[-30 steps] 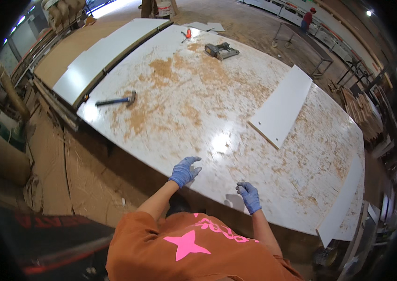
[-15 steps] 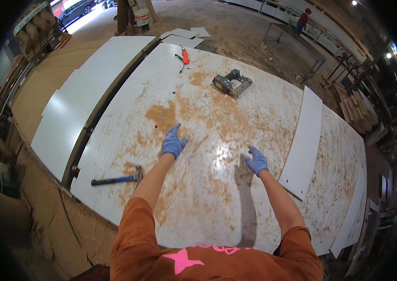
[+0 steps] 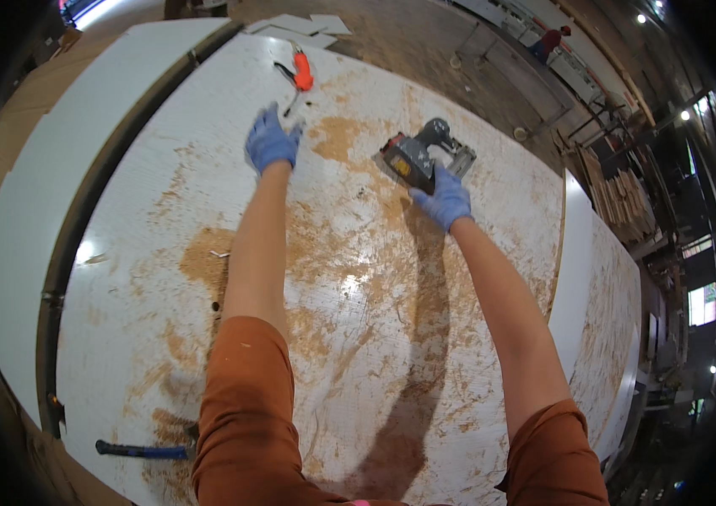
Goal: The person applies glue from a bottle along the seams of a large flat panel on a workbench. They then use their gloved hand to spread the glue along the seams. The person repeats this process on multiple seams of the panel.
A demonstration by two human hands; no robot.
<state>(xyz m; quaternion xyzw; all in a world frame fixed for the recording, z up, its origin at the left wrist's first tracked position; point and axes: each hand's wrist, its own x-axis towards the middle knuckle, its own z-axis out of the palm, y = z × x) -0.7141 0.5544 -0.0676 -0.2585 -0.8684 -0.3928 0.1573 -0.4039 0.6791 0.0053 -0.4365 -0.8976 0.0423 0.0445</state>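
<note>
My right hand [image 3: 444,201], in a blue glove, is at the near side of a grey and black nail gun [image 3: 413,160]. Its fingertips overlap the tool's body, with thumb and fingers apart; whether they touch it is hard to tell. My left hand [image 3: 272,145], gloved the same way, hovers over the white board [image 3: 324,295] with its fingers spread and nothing in them. Just beyond it lies a red air blow gun [image 3: 302,72] with a black lever and thin nozzle. At the lower left, my sleeve partly hides a blue-handled hammer [image 3: 143,450].
Sawdust [image 3: 206,257] streaks the big board. A narrow white panel [image 3: 573,261] lies along its right side. Left, a dark rail [image 3: 56,270] separates it from another white panel [image 3: 16,261]. Stacked wood pieces [image 3: 624,202] stand far right; a person [image 3: 550,42] is in the background.
Both hands have reached forward over the board, the right to the nail gun, the left toward the blow gun. My view has shifted forward, and the hammer now shows lower down.
</note>
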